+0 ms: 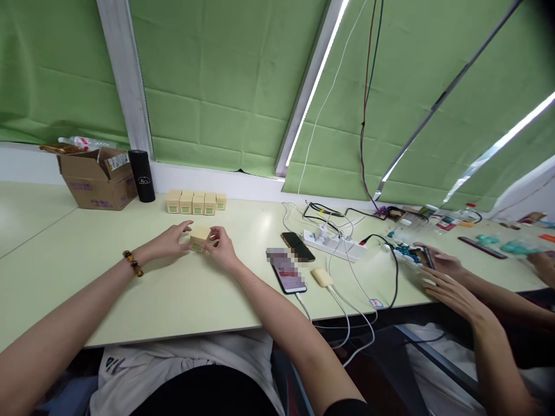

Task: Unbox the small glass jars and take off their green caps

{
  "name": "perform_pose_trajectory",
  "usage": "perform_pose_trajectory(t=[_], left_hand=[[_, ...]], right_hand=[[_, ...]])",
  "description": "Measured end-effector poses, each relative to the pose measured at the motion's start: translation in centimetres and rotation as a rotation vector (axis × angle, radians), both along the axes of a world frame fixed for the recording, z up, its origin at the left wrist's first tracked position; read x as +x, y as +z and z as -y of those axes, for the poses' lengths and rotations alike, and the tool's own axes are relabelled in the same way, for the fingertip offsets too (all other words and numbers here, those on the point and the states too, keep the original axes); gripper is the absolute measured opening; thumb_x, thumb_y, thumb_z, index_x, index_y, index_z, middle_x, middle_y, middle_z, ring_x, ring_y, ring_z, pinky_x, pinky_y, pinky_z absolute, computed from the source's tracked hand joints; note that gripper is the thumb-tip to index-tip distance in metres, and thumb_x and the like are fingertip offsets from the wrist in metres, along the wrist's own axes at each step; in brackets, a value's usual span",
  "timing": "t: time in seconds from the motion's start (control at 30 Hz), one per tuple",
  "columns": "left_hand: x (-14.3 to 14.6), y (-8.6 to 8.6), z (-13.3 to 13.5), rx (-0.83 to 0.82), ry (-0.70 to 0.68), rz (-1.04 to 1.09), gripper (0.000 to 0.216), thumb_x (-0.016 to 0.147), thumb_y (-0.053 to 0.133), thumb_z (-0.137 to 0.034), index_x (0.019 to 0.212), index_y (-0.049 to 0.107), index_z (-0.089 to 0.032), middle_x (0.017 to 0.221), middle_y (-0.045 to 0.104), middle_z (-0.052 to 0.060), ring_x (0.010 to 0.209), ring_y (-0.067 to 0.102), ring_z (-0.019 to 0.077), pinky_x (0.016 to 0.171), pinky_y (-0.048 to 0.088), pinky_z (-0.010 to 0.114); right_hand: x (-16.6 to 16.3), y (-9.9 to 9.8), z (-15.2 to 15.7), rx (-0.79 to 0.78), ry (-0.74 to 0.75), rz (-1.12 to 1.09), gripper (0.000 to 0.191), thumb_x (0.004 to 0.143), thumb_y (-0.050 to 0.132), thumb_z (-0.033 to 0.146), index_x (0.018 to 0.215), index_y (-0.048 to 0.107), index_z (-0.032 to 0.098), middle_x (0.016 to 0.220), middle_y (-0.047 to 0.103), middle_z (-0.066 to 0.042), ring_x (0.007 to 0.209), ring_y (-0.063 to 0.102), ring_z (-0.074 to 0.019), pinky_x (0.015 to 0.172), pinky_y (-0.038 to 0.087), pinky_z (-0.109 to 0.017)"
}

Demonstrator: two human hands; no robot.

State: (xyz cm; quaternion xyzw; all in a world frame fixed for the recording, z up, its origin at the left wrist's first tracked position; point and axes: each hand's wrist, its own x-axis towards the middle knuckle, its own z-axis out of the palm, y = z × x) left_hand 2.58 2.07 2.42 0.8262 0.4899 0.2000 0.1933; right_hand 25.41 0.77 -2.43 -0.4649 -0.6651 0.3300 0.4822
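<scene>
A small cream box with a green panel (200,237) rests on the pale green table (182,300), held between both my hands. My left hand (172,240), with a beaded bracelet on the wrist, grips its left side with curled fingers. My right hand (222,248) pinches its right side. Behind it, near the window sill, a row of several matching cream boxes (196,203) stands side by side.
A cardboard box (97,179) and a black cylinder (141,175) stand at the back left. Two phones (288,273), a white power strip (336,243) and tangled cables lie to the right. Another person's hands (446,277) work at the far right.
</scene>
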Motion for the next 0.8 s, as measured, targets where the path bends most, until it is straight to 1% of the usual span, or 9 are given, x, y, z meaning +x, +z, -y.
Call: perform_pose_trajectory(t=[0.07,0.1,0.2,0.27,0.33,0.43,0.53,0.67,0.8], left_hand=[[0.8,-0.3,0.2,-0.038,-0.021,0.135,0.103,0.077,0.071,-0.062,0.162,0.032,-0.019,0.157,0.050,0.020,0.141,0.054,0.0367,0.108,0.050,0.044],[1.1,-0.5,0.4,-0.054,-0.029,0.196,0.100,0.077,0.072,-0.060,0.160,0.035,-0.019,0.156,0.051,0.020,0.138,0.057,0.0363,0.106,0.051,0.044],[1.6,-1.1,1.3,-0.118,-0.104,0.277,0.079,0.079,0.071,-0.056,0.147,0.052,-0.020,0.139,0.066,0.015,0.121,0.065,0.0344,0.098,0.055,0.045],[1.6,-1.1,1.8,-0.119,-0.119,0.273,0.067,0.078,0.071,-0.054,0.136,0.061,-0.020,0.130,0.071,0.013,0.117,0.066,0.0345,0.097,0.055,0.045],[1.5,-1.0,2.1,-0.085,-0.095,0.260,0.063,0.077,0.072,-0.054,0.130,0.064,-0.020,0.130,0.071,0.012,0.119,0.065,0.0352,0.097,0.054,0.044],[1.2,-0.6,2.4,-0.037,-0.047,0.219,0.064,0.074,0.073,-0.054,0.128,0.065,-0.020,0.129,0.071,0.013,0.119,0.064,0.0358,0.096,0.054,0.042],[1.0,-0.3,2.5,-0.004,-0.018,0.183,0.064,0.071,0.074,-0.053,0.125,0.066,-0.020,0.127,0.072,0.012,0.119,0.064,0.0361,0.097,0.052,0.042],[0.7,0.0,2.6,0.003,-0.004,0.121,0.054,0.070,0.074,-0.047,0.117,0.067,-0.020,0.123,0.072,0.012,0.118,0.063,0.0363,0.100,0.050,0.045],[0.6,-0.1,2.6,0.019,0.014,0.066,0.050,0.073,0.073,-0.043,0.118,0.066,-0.022,0.126,0.071,0.012,0.122,0.061,0.0372,0.106,0.045,0.049]], right_hand=[[0.0,-0.4,0.0,0.015,0.044,-0.038,0.061,0.076,0.080,0.036,0.128,0.050,0.027,0.121,0.067,-0.006,0.102,0.066,-0.0189,0.080,0.055,-0.033],[0.1,-0.4,0.0,0.020,0.063,-0.051,0.060,0.076,0.081,0.036,0.127,0.050,0.027,0.120,0.067,-0.006,0.101,0.066,-0.0186,0.080,0.054,-0.032],[0.3,-0.4,0.1,0.028,0.113,-0.083,0.059,0.074,0.082,0.034,0.124,0.052,0.027,0.117,0.068,-0.005,0.100,0.066,-0.0183,0.078,0.054,-0.031],[0.5,-0.3,0.1,0.030,0.146,-0.086,0.058,0.073,0.082,0.032,0.123,0.054,0.026,0.117,0.067,-0.005,0.100,0.066,-0.0183,0.078,0.054,-0.031],[0.6,-0.2,0.1,0.035,0.175,-0.073,0.058,0.073,0.081,0.031,0.123,0.054,0.026,0.116,0.067,-0.005,0.100,0.066,-0.0185,0.080,0.054,-0.032],[1.0,-0.1,0.0,0.046,0.201,-0.018,0.061,0.073,0.081,0.030,0.127,0.053,0.026,0.114,0.067,-0.005,0.102,0.065,-0.0194,0.083,0.054,-0.034],[1.3,-0.1,0.0,0.058,0.186,0.021,0.060,0.074,0.080,0.030,0.128,0.054,0.026,0.114,0.066,-0.006,0.103,0.064,-0.0202,0.084,0.054,-0.035],[1.9,0.0,-0.1,0.057,0.154,0.043,0.058,0.074,0.081,0.033,0.126,0.056,0.025,0.117,0.065,-0.007,0.104,0.063,-0.0217,0.086,0.055,-0.038],[2.3,-0.1,-0.3,0.079,0.144,0.090,0.055,0.076,0.080,0.032,0.126,0.058,0.025,0.118,0.064,-0.008,0.107,0.062,-0.0231,0.088,0.054,-0.039]])
